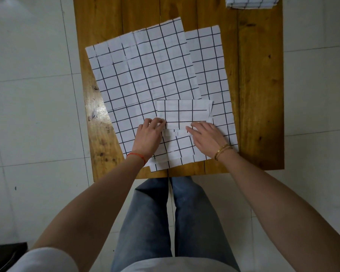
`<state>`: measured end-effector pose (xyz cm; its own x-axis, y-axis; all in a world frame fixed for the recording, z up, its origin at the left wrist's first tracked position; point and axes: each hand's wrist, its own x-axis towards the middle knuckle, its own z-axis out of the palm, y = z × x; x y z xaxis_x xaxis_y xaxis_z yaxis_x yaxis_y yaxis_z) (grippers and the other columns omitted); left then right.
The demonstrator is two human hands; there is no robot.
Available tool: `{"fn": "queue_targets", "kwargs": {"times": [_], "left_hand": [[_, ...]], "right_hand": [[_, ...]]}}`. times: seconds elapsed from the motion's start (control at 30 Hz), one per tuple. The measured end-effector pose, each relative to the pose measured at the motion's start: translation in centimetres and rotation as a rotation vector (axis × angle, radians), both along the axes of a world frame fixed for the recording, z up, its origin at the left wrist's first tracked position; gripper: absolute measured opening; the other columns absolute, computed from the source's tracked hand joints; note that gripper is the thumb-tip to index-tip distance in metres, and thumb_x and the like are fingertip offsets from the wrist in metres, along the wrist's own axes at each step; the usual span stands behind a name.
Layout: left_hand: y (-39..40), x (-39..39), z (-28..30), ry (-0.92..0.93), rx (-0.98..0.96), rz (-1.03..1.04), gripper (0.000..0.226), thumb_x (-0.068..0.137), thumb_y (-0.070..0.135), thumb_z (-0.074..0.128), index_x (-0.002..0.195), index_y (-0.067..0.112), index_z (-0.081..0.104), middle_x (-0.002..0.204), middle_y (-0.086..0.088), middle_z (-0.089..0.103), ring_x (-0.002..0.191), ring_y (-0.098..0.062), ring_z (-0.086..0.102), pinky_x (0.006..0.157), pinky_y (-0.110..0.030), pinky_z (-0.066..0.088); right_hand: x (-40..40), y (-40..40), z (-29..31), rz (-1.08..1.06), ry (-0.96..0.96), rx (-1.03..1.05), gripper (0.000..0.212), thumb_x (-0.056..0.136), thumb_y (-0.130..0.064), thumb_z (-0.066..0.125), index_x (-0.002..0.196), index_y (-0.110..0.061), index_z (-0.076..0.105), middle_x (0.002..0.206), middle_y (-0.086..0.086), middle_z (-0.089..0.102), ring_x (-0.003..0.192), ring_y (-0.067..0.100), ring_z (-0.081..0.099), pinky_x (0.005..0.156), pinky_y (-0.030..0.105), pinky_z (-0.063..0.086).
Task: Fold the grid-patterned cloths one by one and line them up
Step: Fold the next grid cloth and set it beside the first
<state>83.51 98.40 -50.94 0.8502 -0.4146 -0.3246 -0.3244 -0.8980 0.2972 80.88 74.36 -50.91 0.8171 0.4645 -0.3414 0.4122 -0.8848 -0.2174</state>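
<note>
- Folding one cloth (182,122) at the near edge of the table (261,95), we have it doubled into a small strip on top of two flat cloths (145,75).
- We judge it light, thin and limp; it should hold a crease but slide, so take it at the corners and folded edge.
- Our left hand (148,134) pinches its left edge, fingers curled.
- Our right hand (206,137) presses its right side, fingers fairly straight.
- A folded cloth (251,2) waits at the far right corner.

2 bare forearms forward, left hand (148,134) and right hand (206,137) palm-down (fingers loosely bent)
</note>
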Motion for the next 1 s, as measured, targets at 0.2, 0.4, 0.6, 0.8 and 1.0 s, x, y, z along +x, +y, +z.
{"fn": "queue_targets", "kwargs": {"times": [0.2, 0.4, 0.6, 0.8, 1.0], "left_hand": [[-0.1, -0.2, 0.0, 0.016, -0.01, 0.025, 0.041, 0.089, 0.006, 0.054, 0.13, 0.013, 0.055, 0.131, -0.005, 0.054, 0.114, -0.032, 0.048, 0.085, -0.044, 0.048], [-0.6, 0.9, 0.4, 0.068, -0.209, 0.328, 0.025, 0.091, 0.012, 0.052, 0.113, 0.01, 0.064, 0.111, -0.007, 0.062, 0.102, -0.028, 0.053, 0.082, -0.043, 0.049], [-1.3, 2.6, 0.1, 0.208, -0.185, 0.669, 0.027, 0.088, 0.036, 0.06, 0.103, 0.015, 0.057, 0.104, -0.002, 0.06, 0.095, -0.021, 0.057, 0.077, -0.041, 0.053], [-2.0, 3.6, -0.1, 0.275, -0.117, 0.686, 0.024, 0.082, 0.034, 0.063, 0.093, 0.014, 0.056, 0.097, -0.003, 0.058, 0.09, -0.023, 0.056, 0.078, -0.042, 0.052], [-2.3, 4.0, -0.2, 0.31, -0.122, 0.692, 0.018, 0.085, 0.028, 0.061, 0.087, 0.011, 0.057, 0.093, -0.004, 0.055, 0.085, -0.025, 0.055, 0.076, -0.041, 0.051]], "right_hand": [[-0.7, -2.4, 0.5, -0.054, -0.053, 0.017, 0.044, 0.09, -0.026, 0.032, 0.117, -0.011, 0.063, 0.118, 0.007, 0.061, 0.105, 0.025, 0.057, 0.092, 0.038, 0.046], [3.4, -1.3, 1.2, -0.355, -0.198, 0.083, 0.025, 0.094, -0.019, 0.039, 0.098, -0.007, 0.06, 0.096, 0.009, 0.06, 0.088, 0.024, 0.054, 0.08, 0.037, 0.048], [8.5, -0.5, 1.0, -0.538, -0.088, 0.113, 0.021, 0.092, -0.02, 0.052, 0.11, -0.012, 0.058, 0.111, 0.008, 0.057, 0.107, 0.027, 0.048, 0.091, 0.037, 0.038], [10.8, 0.4, 0.1, -0.462, 0.062, 0.122, 0.021, 0.09, -0.021, 0.057, 0.11, -0.014, 0.058, 0.115, 0.005, 0.057, 0.109, 0.026, 0.047, 0.095, 0.036, 0.034], [11.9, 0.9, 0.2, -0.449, 0.127, 0.082, 0.013, 0.089, -0.018, 0.058, 0.102, -0.015, 0.059, 0.105, 0.004, 0.06, 0.105, 0.024, 0.048, 0.094, 0.033, 0.035]]}}
